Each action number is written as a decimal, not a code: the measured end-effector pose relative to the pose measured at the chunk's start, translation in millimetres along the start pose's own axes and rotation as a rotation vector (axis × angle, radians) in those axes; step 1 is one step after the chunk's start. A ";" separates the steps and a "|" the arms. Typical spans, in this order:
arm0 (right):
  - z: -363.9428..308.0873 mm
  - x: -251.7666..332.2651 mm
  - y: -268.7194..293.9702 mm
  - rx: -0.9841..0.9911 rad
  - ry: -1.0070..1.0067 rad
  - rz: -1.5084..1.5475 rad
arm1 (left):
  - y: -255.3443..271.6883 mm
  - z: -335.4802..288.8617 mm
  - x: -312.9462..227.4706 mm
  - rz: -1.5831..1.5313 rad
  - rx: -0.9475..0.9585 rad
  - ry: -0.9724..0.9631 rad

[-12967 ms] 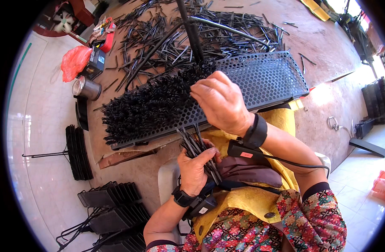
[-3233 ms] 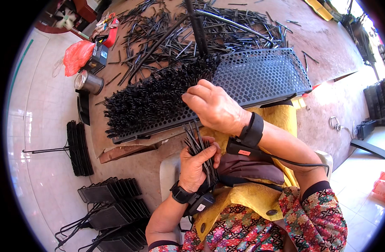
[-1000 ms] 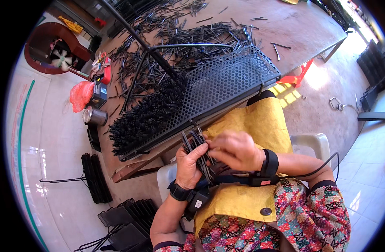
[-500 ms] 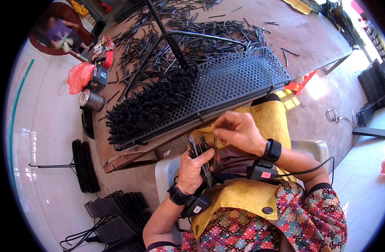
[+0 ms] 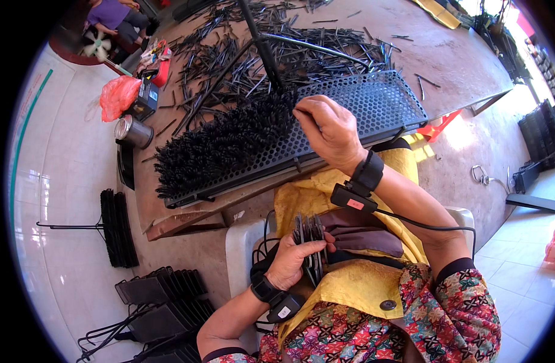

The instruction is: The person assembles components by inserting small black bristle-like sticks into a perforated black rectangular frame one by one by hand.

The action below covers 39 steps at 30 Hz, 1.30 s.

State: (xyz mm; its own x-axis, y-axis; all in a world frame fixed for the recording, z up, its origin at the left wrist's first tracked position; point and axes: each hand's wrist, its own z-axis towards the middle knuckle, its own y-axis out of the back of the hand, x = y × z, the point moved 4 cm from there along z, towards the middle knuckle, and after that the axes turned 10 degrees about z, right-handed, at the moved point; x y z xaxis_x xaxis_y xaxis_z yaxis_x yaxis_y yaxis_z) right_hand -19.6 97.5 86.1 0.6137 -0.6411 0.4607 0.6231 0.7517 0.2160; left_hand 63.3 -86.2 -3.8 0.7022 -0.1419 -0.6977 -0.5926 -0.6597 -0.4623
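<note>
Perforated black panel [image 5: 365,100] lies along near edge of table [image 5: 465,69] — left part packed with black bristles [image 5: 220,145], right part bare; likely set close for easy reach. Right hand [image 5: 333,130] at right border of bristles, thumb and fingers pinched together; cannot tell whether anything sits between them. Left hand [image 5: 293,259] grasps bundle of dark strips [image 5: 310,233], thumb across — held nearer than panel, ends up, probably as ready supply. Loose strips [image 5: 326,51] heaped beyond panel, perhaps keeping near side free.
</note>
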 end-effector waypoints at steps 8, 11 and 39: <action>-1.4 -3.1 -19.2 0.220 0.164 -0.052 | 0.9 1.3 0.6 0.025 -0.006 -0.005; -0.4 -1.7 -21.9 0.291 0.168 -0.069 | 7.3 3.7 0.4 -0.001 -0.039 -0.069; -69.2 27.3 -12.0 0.465 -1.305 0.919 | 18.7 7.3 -48.1 -0.186 -0.252 -0.365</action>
State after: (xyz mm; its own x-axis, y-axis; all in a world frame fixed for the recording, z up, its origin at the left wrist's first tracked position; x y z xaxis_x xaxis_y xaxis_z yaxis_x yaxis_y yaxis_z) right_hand 23.3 60.4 36.5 -0.2706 0.3845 0.8826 -0.0279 0.9133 -0.4064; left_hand 15.6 -86.3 17.1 0.5763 0.2340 -0.7830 -0.3244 -0.8139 -0.4820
